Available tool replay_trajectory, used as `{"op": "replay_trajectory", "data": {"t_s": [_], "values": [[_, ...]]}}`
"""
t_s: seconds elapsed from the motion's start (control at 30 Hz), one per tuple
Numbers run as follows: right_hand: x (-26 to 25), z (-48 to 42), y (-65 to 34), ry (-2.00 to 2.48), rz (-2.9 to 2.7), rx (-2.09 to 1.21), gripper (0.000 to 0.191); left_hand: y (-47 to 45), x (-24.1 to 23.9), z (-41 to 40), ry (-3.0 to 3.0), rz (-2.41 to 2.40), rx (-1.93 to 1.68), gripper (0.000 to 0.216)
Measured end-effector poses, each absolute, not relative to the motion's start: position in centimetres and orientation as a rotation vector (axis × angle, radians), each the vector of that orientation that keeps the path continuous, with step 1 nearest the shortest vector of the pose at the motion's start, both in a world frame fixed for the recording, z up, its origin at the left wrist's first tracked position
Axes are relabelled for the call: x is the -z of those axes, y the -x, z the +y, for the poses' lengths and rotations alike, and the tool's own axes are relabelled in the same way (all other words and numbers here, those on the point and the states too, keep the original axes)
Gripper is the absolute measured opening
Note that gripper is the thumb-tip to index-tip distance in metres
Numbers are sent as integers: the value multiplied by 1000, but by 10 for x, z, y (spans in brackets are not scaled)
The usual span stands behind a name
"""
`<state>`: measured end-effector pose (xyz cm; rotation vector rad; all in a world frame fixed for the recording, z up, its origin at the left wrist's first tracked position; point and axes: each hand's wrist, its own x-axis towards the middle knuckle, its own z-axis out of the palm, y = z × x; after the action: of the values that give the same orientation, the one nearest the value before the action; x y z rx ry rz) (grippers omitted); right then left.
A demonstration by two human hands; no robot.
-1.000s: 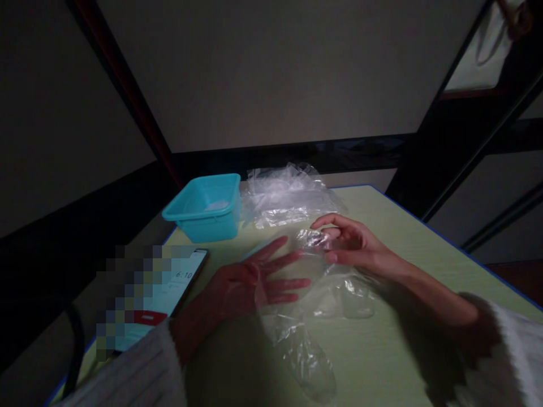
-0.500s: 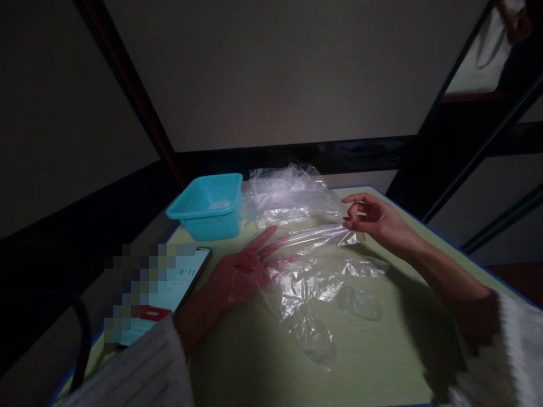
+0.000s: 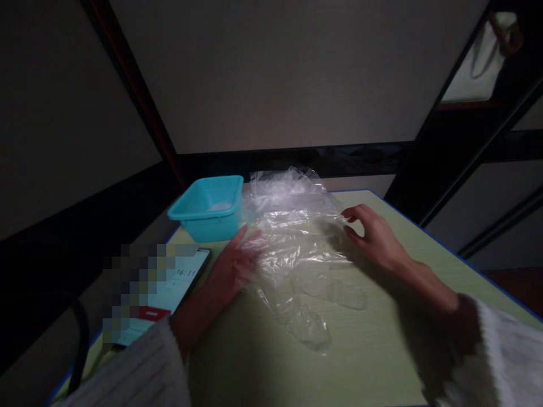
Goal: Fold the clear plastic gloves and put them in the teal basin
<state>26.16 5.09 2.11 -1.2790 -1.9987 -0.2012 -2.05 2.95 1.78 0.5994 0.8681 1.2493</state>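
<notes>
A clear thin plastic glove (image 3: 297,316) lies crumpled on the pale green table, two of its finger shapes spread toward me. My left hand (image 3: 233,263) rests at the glove's left side with fingers stretched. Film covers some of its fingertips, and I cannot tell whether they are inside or under it. At the right edge of the plastic is my right hand (image 3: 373,234), its fingers curved and a gap showing between thumb and index finger. Behind the glove lies more crumpled clear plastic (image 3: 288,189); where one piece ends is hard to make out.
A turquoise plastic basket (image 3: 218,220) with something whitish inside stands at the back left. Left of my left hand lies a phone (image 3: 186,277) with a lit screen, partly pixelated. The table (image 3: 360,362) has a blue edge, and pale panels rise behind it.
The stretched glove finger between my hands has come down flat, and my right hand has loosened its pinch. My left hand has drawn back slightly leftward. The glove's lower fingers have shifted a little.
</notes>
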Motion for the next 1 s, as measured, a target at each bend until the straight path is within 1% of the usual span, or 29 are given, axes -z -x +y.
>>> {"op": "replay_trajectory", "data": {"t_s": [0.1, 0.17, 0.3, 0.37, 0.5, 0.57, 0.67, 0.73, 0.8, 0.9, 1.0], "values": [[-21, 46, -252, 1277, -2141, 154, 12, 17, -24, 28, -566, 957, -1289, 63], [-20, 43, -246, 1258, -2242, 93, 13, 16, -26, 27, -568, 1041, -1319, 57], [-18, 39, -236, 1213, -2361, -21, 17, 16, -25, 25, -633, 1133, -1391, 63], [-15, 38, -233, 1224, -2343, -48, 23, 17, -23, 26, -723, 1206, -1390, 65], [-9, 41, -234, 1297, -2275, -160, 39, 21, -18, 28, -1174, 1516, -1233, 61], [-6, 44, -235, 1301, -2226, -252, 40, 23, -16, 28, -1435, 1617, -1167, 58], [-4, 49, -235, 1282, -2141, -359, 40, 25, -13, 24, -1988, 1674, -1134, 48], [-4, 52, -233, 1267, -2107, -401, 40, 25, -10, 22, -2371, 1616, -1025, 39], [-3, 53, -231, 1252, -2102, -423, 43, 24, -8, 21, -2584, 1481, -856, 36], [-3, 54, -227, 1245, -2143, -448, 48, 21, -4, 20, -2740, 1256, -540, 45], [-4, 53, -225, 1249, -2176, -471, 49, 18, -4, 17, -2762, 1097, -288, 55]]}}
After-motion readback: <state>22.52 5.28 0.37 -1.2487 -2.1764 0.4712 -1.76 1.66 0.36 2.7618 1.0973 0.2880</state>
